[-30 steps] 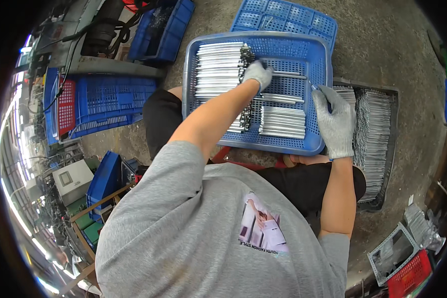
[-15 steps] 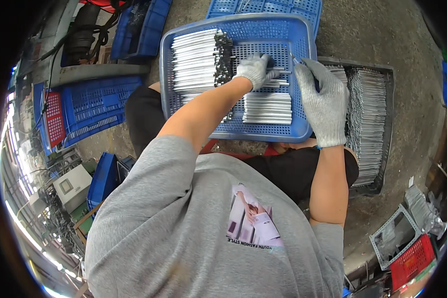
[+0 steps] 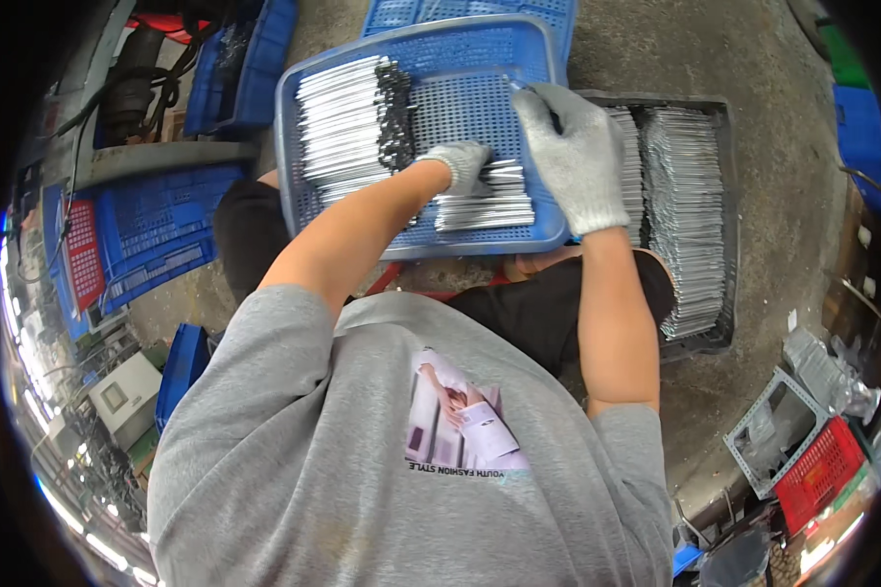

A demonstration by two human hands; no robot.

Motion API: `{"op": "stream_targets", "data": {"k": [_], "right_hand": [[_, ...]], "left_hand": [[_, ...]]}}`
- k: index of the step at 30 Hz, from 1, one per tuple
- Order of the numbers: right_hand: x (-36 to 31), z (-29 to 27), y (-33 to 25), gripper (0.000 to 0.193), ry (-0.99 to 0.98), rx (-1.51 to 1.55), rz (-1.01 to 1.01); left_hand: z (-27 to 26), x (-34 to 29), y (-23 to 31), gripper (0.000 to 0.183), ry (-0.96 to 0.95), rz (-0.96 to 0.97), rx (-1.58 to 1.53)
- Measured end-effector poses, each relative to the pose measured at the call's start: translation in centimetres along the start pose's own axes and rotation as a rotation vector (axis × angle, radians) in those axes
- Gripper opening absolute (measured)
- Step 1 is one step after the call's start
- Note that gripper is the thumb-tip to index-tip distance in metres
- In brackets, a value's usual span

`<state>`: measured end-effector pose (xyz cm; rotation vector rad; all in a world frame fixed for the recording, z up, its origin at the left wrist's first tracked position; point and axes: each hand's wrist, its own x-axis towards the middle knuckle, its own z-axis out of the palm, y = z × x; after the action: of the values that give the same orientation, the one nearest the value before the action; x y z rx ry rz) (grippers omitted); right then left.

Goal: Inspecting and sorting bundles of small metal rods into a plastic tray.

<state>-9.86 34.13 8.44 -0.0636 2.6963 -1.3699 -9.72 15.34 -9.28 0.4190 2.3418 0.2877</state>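
In the head view, my left hand [image 3: 463, 164] has come down to the right-hand stack of silver metal rods [image 3: 486, 211] inside the blue perforated basket [image 3: 550, 234], fingers curled over its upper side; whether they grip, I cannot tell. Rods that lay apart now sit close against that stack, so it seems fuller. My right hand [image 3: 579, 155] still pinches a small blue piece [image 3: 515, 85].

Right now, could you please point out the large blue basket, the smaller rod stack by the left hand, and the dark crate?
Large blue basket [image 3: 460, 108]: head view, bare mesh floor.
Smaller rod stack [image 3: 486, 211]: head view, middle of its rods.
Dark crate [image 3: 703, 342]: head view, lower rim.
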Motion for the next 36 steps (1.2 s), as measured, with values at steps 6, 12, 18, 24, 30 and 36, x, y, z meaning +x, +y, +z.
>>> {"op": "stream_targets", "data": {"k": [6, 12, 18, 24, 30, 36], "right_hand": [[0.5, 1.3, 1.8, 0.032, 0.079, -0.095, -0.121], [0.1, 0.5, 2.4, 0.036, 0.042, 0.007, -0.005], [-2.1, 1.6, 6.1, 0.032, 0.025, 0.013, -0.173], [-9.4, 5.2, 3.1, 0.022, -0.218, -0.12, -0.497], [-13.9, 12.4, 0.0, 0.029, -0.334, -0.541, -0.869], [-13.9, 14.3, -1.9, 0.03, -0.229, -0.695, -0.977]], "left_hand": [[1.3, -0.3, -1.7, 0.044, 0.005, 0.006, -0.1], [-0.8, -2.5, 0.4, 0.052, 0.298, -0.103, -0.402], [-4.3, -8.1, 0.6, 0.032, 0.37, 0.093, -1.252], [-7.0, -17.0, 2.2, 0.03, 0.497, 0.297, -1.743], [-6.3, -21.7, 2.4, 0.031, 0.484, 0.481, -1.873], [-4.3, -24.6, 2.0, 0.028, 0.511, 0.622, -1.749]]}}
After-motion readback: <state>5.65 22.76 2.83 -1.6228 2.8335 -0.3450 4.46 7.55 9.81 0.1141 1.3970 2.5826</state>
